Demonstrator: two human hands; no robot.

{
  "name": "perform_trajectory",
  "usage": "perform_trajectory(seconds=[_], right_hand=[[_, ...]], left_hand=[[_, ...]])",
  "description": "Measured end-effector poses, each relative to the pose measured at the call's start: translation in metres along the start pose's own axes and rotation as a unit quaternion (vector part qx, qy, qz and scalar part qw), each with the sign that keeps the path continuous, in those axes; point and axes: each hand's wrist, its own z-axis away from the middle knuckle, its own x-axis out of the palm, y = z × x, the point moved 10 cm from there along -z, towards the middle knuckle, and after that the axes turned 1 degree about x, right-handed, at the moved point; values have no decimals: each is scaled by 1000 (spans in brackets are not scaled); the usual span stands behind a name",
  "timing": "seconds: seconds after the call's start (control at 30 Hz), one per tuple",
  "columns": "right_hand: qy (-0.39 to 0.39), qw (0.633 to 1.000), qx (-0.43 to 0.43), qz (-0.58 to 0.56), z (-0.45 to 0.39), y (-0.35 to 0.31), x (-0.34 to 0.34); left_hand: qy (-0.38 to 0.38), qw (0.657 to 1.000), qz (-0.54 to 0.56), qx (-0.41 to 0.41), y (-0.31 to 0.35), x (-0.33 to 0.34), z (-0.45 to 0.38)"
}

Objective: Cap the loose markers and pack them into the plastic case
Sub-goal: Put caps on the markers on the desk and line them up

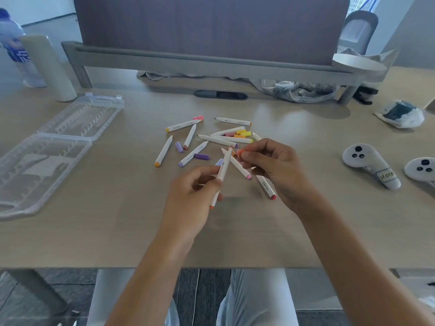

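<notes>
A slim white plastic marker with an orange end (pixel 222 170) is pinched upright, slightly tilted, between the thumb and curled fingers of the left hand (pixel 193 196), its bare tip pointed away from the person. A small orange plastic cap (pixel 240 152) is pinched between the thumb and fingertips of the right hand (pixel 275 168), just beside that tip but not yet seated on it. Behind and under the hands, a loose scatter of white cylindrical markers (pixel 188 137) is spread over the smooth, pale wood-grain tabletop (pixel 117 231), mixed with short separate caps in purple (pixel 202 156), pink (pixel 198 117), yellow and orange. The clear, ribbed plastic case (pixel 54 147) is laid fully open at the left of the table, well apart from the markers; both moulded halves are seen with rows of slots and no markers in them. Two rounded white game controllers with black buttons (pixel 369 163) are lying at the right.
</notes>
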Motion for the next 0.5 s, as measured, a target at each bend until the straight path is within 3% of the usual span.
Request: perform_trajectory(seconds=[0.23, 0.5], right_hand=[[-2, 992, -46, 114, 14, -5, 11], [23, 1000, 13, -9, 11, -13, 9]], left_hand=[[-4, 999, -18, 33, 2, -5, 5], [-2, 985, -133, 106, 9, -7, 4]])
